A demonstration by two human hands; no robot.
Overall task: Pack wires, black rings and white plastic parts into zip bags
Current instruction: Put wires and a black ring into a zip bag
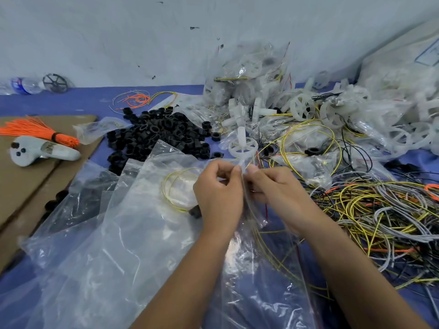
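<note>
Right now your left hand (219, 193) and right hand (273, 186) both pinch the mouth of a clear zip bag (247, 210) above the blue tabletop (95, 100), black rings (161, 134) heaped behind, wires (380, 214) tangled right, no writing legible on the water bottle (23, 85).

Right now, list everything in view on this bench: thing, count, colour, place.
black rings: a heap, black, centre left on the blue surface
white plastic wheels: many, white, loose and bagged, upper right
filled zip bags: a pile, clear, against the wall
loose wires: a tangle, yellow, grey, black, orange, right
orange wire bundle: one, orange, on the cardboard, left
controller: one, grey-white, on the cardboard
empty plastic bags: several, clear, lower left
water bottle: one, clear, far left
zip bag: one, clear, pinched at its top by both hands
left hand
right hand
</note>
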